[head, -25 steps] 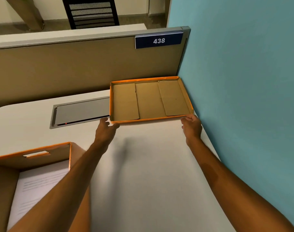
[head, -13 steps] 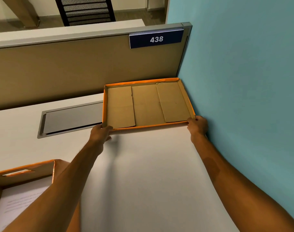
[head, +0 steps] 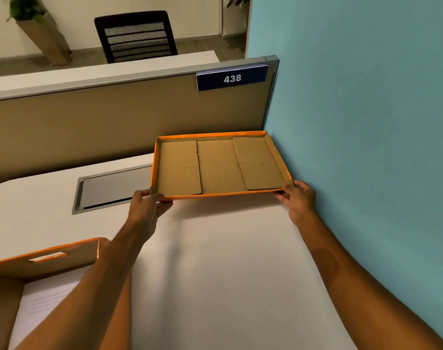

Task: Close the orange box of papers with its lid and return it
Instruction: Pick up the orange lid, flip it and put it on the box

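Lid [head: 220, 165] is sitting upside down at the far right corner of the desk [head: 215, 248], its brown cardboard inside facing up and its orange rim all round, one short end right beside the teal wall [head: 367, 147]. I am gripping its near long edge at both corners: my left hand [head: 146, 209] is pinching the left corner with the thumb on top and my fingers [head: 165, 204] curled beneath, and my right hand [head: 297, 199] is closing round the right corner the same way. Its long axis is running left to right across me, straight ahead between my hands. Down at my lower left the orange box [head: 43, 261] is standing open, white printed papers [head: 46, 304] showing inside, so I judge the lid needs flipping and carrying back and leftward, my left arm being nearer the box. On the partition [head: 114, 127] behind, a dark blue sign [head: 231, 78] is reading "438"; the print on the papers is too blurred to read.
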Available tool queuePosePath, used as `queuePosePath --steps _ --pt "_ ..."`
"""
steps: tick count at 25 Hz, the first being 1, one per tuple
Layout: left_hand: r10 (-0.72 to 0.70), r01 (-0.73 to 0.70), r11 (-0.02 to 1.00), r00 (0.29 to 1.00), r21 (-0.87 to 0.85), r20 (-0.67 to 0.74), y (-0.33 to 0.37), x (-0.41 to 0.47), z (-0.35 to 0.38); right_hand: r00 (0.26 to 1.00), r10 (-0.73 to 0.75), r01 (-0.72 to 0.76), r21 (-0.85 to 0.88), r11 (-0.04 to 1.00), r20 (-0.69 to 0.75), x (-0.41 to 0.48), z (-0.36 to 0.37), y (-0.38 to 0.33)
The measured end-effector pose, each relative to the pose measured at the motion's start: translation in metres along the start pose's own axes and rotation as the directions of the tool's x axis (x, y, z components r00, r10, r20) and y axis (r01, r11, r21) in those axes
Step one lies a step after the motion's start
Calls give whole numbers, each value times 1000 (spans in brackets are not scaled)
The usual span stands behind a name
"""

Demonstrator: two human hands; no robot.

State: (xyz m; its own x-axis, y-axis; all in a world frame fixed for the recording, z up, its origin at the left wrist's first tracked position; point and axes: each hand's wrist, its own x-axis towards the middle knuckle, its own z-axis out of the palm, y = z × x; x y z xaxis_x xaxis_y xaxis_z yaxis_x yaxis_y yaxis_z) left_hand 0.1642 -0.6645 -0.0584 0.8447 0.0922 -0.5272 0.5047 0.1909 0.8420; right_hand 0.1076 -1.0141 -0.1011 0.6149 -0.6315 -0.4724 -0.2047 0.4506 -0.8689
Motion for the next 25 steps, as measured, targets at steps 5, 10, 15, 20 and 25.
queuePosePath --steps 5,10,15,20,25 --pt "-38 37 913 999 -406 7 12 -32 -7 997 31 -37 97 995 70 -43 9 -6" --pt "33 3 860 998 -510 60 20 -73 -26 989 56 -78 160 984 136 -110 20 0" --pt "78 -44 868 996 -494 48 21 -110 -61 983 76 -108 190 976 169 -178 21 16" --pt "143 -107 872 989 -478 39 23 -151 -114 990 12 -13 4 1000 137 -244 9 36" --pt "226 -186 895 973 -406 54 23 -197 -169 720 -643 626 -646 438 261 -318 -6 63"
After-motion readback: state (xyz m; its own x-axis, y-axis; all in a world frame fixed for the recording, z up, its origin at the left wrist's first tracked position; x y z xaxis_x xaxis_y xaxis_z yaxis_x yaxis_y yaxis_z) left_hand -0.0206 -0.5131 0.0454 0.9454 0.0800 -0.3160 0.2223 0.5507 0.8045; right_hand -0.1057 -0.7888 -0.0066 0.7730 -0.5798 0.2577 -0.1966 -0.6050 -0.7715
